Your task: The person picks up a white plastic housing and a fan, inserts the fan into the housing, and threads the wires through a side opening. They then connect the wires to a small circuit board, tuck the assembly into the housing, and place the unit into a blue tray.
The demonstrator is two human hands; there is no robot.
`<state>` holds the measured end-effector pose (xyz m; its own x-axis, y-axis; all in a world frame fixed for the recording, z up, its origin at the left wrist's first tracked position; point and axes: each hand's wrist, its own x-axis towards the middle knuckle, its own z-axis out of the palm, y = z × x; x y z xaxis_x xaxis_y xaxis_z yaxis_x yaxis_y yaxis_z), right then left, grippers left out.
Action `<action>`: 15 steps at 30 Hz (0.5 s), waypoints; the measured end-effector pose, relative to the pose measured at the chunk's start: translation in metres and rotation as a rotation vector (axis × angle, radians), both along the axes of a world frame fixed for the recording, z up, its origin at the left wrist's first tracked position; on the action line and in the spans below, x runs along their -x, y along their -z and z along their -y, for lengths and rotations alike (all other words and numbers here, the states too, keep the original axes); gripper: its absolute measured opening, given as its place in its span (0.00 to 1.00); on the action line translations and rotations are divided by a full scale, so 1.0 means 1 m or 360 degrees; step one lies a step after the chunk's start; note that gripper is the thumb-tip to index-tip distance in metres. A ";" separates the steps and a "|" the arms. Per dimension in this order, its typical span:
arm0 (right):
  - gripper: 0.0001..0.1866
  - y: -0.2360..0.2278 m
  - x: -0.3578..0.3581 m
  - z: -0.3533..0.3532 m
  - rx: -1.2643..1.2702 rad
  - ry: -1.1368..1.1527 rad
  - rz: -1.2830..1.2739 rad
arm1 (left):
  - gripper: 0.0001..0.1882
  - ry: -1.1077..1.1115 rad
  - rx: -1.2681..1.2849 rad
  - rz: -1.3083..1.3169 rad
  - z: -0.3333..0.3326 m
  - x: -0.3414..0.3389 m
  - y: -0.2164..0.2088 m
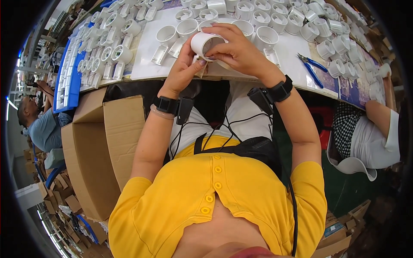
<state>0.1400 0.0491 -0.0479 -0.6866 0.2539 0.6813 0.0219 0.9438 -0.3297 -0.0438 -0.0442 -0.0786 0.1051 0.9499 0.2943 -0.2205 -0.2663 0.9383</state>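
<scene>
Above the near edge of the white work table (144, 51), both my hands are closed round a white cylindrical plastic housing (198, 43). Its open round end is tilted toward the right. My left hand (183, 72) grips it from the left and below, thumb near its lower rim. From the right, my right hand (241, 50) has fingers over the top and others at the open end. A small part below the housing is too unclear to name. Similar white housings (266, 38) stand just behind my hands. Blue-handled cutting pliers (315, 77) lie to the right.
Many more white housings (340, 45) crowd the table's right, back and left. A blue tray (73, 92) holds white parts at the left edge. An open cardboard box (88, 150) stands below left. One person (45, 127) sits far left; another (372, 135) is at the right.
</scene>
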 end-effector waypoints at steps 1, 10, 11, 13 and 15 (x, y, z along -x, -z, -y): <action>0.07 0.001 0.000 0.000 0.0035 0.0002 -0.0022 | 0.38 0.0000 -0.0005 0.0000 0.000 0.000 0.001; 0.07 -0.003 0.003 0.004 -0.0023 -0.0007 -0.0073 | 0.38 0.0083 0.0074 0.0031 0.001 0.002 -0.002; 0.06 -0.006 0.003 0.005 -0.0095 -0.0018 -0.0060 | 0.38 0.0096 0.0094 0.0081 0.001 0.003 -0.001; 0.06 -0.009 0.004 0.005 -0.0236 -0.0038 -0.0036 | 0.38 0.0123 0.0136 0.0180 0.001 0.005 0.001; 0.06 -0.009 0.006 0.002 -0.0208 -0.0061 -0.0034 | 0.38 0.0128 0.0144 0.0194 0.000 0.005 0.000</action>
<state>0.1342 0.0469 -0.0394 -0.6789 0.1359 0.7215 -0.0207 0.9788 -0.2039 -0.0485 -0.0437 -0.0789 0.1504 0.9631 0.2230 -0.3514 -0.1587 0.9227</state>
